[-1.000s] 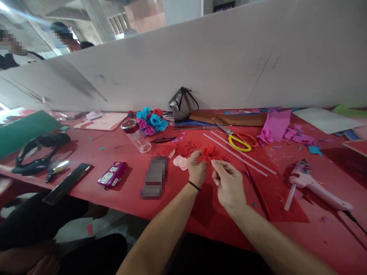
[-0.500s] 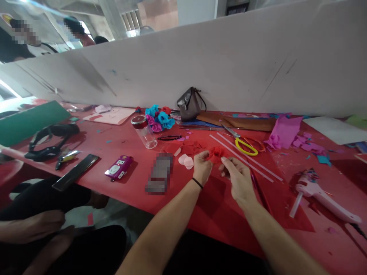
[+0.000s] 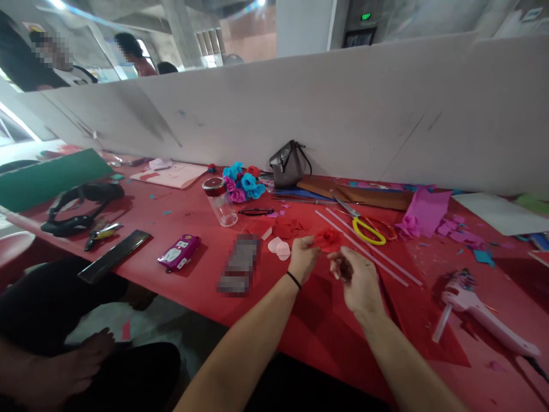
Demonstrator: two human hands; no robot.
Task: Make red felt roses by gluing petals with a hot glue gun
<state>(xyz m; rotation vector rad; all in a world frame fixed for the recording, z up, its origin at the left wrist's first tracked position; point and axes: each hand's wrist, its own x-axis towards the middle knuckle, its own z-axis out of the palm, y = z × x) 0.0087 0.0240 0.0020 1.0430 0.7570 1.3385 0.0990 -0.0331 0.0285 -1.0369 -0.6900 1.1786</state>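
My left hand (image 3: pixel 303 257), with a black band on its wrist, pinches a red crepe-paper flower (image 3: pixel 328 238) at its lower left side. Just below and to the right of the flower is my right hand (image 3: pixel 355 277). Its fingers are loosely bent and apart, and I see nothing held in them. Pale pink round paper pieces (image 3: pixel 282 250) lie left of my left hand, near red paper scraps (image 3: pixel 291 228). Two pale glue sticks (image 3: pixel 364 249) and yellow-handled scissors (image 3: pixel 369 230) rest beyond my right hand. Red paper (image 3: pixel 429 326) spreads beneath it.
A pink glue gun (image 3: pixel 484 320) lies at the right. Leftward are a blurred phone (image 3: pixel 240 263), a purple case (image 3: pixel 180 252), a glass jar (image 3: pixel 221 206), finished paper flowers (image 3: pixel 246 182) and a dark pouch (image 3: pixel 286 166). Another person's hand (image 3: pixel 81 360) shows at lower left.
My right hand has drawn back from the flower's edge, slightly down and right. The flower now shows more of its face in my left hand. The view has tilted up a little.
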